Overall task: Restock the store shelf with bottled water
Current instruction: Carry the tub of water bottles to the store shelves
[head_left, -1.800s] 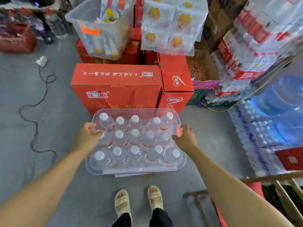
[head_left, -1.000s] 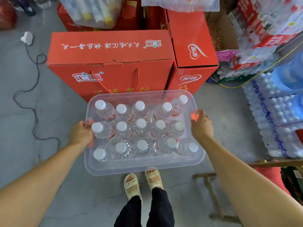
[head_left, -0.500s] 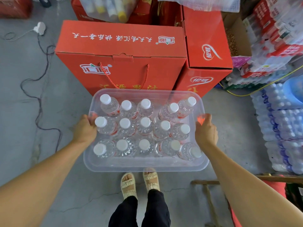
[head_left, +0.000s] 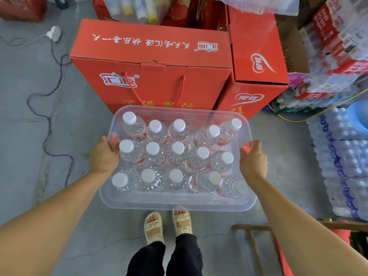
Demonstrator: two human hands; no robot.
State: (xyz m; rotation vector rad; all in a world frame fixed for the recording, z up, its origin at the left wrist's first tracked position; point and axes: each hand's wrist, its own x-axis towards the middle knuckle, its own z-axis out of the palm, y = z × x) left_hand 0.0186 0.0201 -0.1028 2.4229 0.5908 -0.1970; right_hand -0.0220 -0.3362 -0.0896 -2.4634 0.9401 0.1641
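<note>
CHANGE: against 0.5 s ago, bin and hands hold the same pose, view barely shifted | BIN: clear plastic bin (head_left: 175,204) held above the floor before the red cartons (head_left: 151,62), over sandalled feet | BOTTLES: 15 white-capped water bottles (head_left: 178,148), 3 rows of 5, mostly upright | GRIP: left hand (head_left: 103,156) and right hand (head_left: 253,160) curled over the bin's side rims

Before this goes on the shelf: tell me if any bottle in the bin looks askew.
Two do. In the clear bin, the far-right bottle of the back row and its neighbour lean right instead of standing upright. No spill shows; the rest stand straight.
</note>
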